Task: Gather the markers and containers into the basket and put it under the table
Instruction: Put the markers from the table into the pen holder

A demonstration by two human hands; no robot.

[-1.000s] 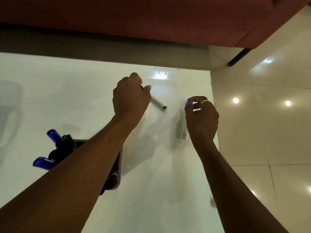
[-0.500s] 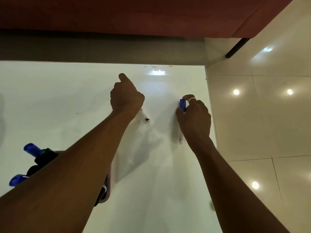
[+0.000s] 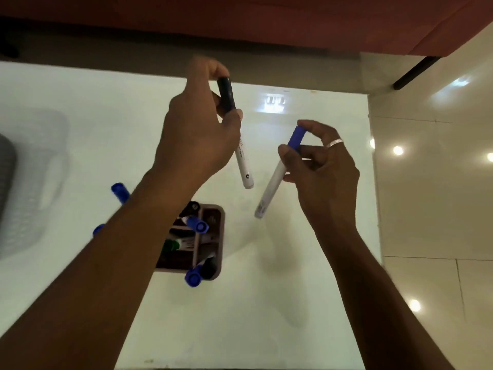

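My left hand (image 3: 197,134) holds a black-capped white marker (image 3: 244,166) above the table, cap up, its body pointing down. My right hand (image 3: 324,169) pinches a blue-capped white marker (image 3: 272,188), tilted with the cap at the top. Below both markers stands a brown compartmented container (image 3: 213,236) with several blue, green and black markers in it; my left forearm covers its left part. The grey basket (image 3: 6,177) shows only at the left edge of the view.
The white glass table (image 3: 266,303) ends on the right at about the line of my right forearm, with tiled floor (image 3: 426,209) beyond. A red sofa (image 3: 266,20) runs along the far side. A black leg (image 3: 413,73) shows at upper right.
Both hands have lifted their markers off the table and drawn them back toward me, over the container. The basket's edge has come into view at the left.
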